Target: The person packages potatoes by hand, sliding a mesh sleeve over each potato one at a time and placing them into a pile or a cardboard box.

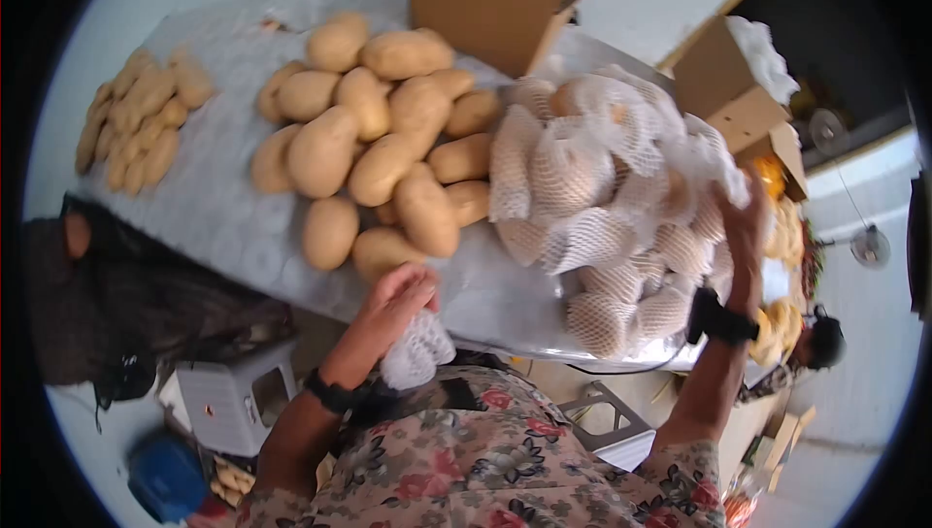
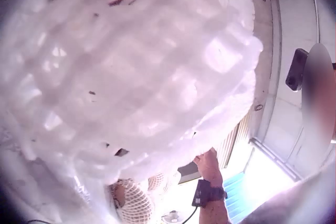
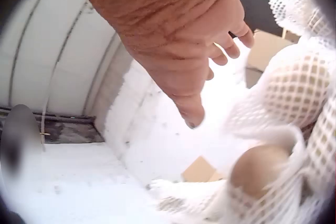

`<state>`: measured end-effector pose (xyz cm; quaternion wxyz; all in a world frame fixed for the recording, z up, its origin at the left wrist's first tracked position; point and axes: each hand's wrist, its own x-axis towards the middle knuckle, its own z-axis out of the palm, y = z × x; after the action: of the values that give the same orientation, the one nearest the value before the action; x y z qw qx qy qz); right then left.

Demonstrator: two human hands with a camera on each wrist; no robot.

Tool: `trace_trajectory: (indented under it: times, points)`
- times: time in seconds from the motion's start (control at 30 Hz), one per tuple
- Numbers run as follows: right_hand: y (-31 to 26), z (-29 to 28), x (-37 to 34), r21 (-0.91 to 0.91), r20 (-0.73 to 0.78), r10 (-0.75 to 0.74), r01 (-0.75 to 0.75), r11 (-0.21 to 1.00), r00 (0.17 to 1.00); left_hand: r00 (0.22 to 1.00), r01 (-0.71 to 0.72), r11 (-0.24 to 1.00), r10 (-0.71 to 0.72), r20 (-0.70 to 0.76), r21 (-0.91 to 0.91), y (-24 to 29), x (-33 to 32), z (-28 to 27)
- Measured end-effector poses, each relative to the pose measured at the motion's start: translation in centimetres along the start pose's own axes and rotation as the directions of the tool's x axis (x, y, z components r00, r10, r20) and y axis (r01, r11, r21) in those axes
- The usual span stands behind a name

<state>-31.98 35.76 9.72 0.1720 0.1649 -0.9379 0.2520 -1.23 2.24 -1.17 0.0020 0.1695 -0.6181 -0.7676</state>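
Note:
My left hand [image 1: 393, 303] is at the near table edge, by the front of a heap of bare potatoes [image 1: 322, 151]. It holds a bunched white foam net sleeve [image 1: 416, 355], which hangs below the fingers and fills much of the left wrist view. At the right side of a pile of net-wrapped potatoes [image 1: 573, 174] is my right hand [image 1: 744, 222]. In the right wrist view its thumb and fingers are spread, with nothing between them. One wrapped potato [image 3: 257, 169] there shows bare skin through the mouth of its net.
A smaller potato heap [image 1: 146, 115] lies on the left of the plastic-covered table [image 1: 228, 227]. One cardboard box [image 1: 490, 4] stands at the back, another [image 1: 723, 72] at the back right. Below are a grey stool [image 1: 228, 402] and a blue tub [image 1: 165, 475]. Another person [image 1: 825, 339] is at the right.

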Motion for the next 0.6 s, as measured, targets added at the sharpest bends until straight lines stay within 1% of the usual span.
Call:
trace_trajectory:
  times: [0.03, 0.07, 0.1, 0.13, 0.17, 0.2, 0.23, 0.27, 0.3, 0.37, 0.4, 0.5, 0.53, 0.6]
  points:
    - [-2.6, -0.7, -1.1, 0.029, -0.090, 0.024, -0.022, 0.999, 0.996, 1.000, -0.010, 1.000, 0.010, -0.026, -0.005, 0.2, 0.3, -0.3]
    - [-5.6, -1.0, -2.7, 0.280, -0.136, -0.002, 0.041, 0.959, 0.991, 0.998, -0.019, 0.997, 0.014, -0.063, -0.073, 0.4, 0.6, -0.6]
    - [-10.0, -1.7, -5.0, 0.498, -0.065, -0.051, 0.077, 0.864, 0.997, 0.995, -0.030, 0.990, 0.016, -0.094, -0.140, 0.4, 1.0, -0.9]
    - [-14.8, -1.9, -7.5, 0.670, 0.077, 0.005, -0.056, 0.740, 0.997, 0.993, -0.045, 0.978, 0.021, -0.119, -0.206, 0.5, 1.3, -1.0]
    - [-14.1, -1.0, -8.7, 0.723, 0.237, -0.156, -0.066, 0.688, 0.959, 0.985, -0.094, 0.960, 0.051, -0.164, -0.264, 0.8, 1.6, -0.7]
    - [-14.8, 1.1, -10.3, 0.737, 0.294, -0.320, 0.000, 0.676, 0.901, 0.975, -0.146, 0.937, 0.081, -0.208, -0.319, 1.3, 1.8, -0.2]
    - [-16.2, 2.9, -11.2, 0.738, 0.477, -0.485, -0.034, 0.674, 0.733, 0.961, -0.199, 0.907, 0.108, -0.253, -0.371, 1.8, 2.0, 0.1]
    - [-18.1, 4.9, -12.8, 0.741, 0.511, -0.537, -0.027, 0.671, 0.671, 0.954, -0.231, 0.898, 0.132, -0.270, -0.375, 2.2, 2.1, 0.1]
    - [-19.6, 6.7, -14.3, 0.745, 0.539, -0.585, -0.019, 0.667, 0.606, 0.942, -0.247, 0.886, 0.124, -0.312, -0.392, 2.2, 2.3, 0.4]
    - [-20.5, 10.0, -16.5, 0.739, 0.657, -0.482, -0.371, 0.562, 0.579, 0.915, -0.285, 0.860, 0.112, -0.388, -0.424, 2.1, 2.7, 1.0]
    - [-20.7, 10.9, -16.9, 0.699, 0.714, -0.436, -0.528, 0.483, 0.547, 0.934, -0.250, 0.853, 0.089, -0.345, -0.458, 1.8, 2.5, 1.0]
    - [-21.5, 11.7, -16.6, 0.772, 0.630, -0.342, -0.515, 0.373, 0.697, 0.936, -0.341, 0.833, 0.256, -0.243, -0.435, 1.4, 2.0, 1.5]
    - [-21.0, 11.6, -16.2, 0.717, 0.658, -0.291, -0.459, 0.525, 0.695, 0.952, -0.302, 0.871, 0.300, -0.068, -0.388, 0.7, 1.8, 0.7]
    - [-21.4, 11.7, -16.2, 0.792, 0.600, -0.280, -0.505, 0.343, 0.750, 0.966, -0.252, 0.897, 0.254, -0.043, -0.362, 0.3, 0.8, 0.7]
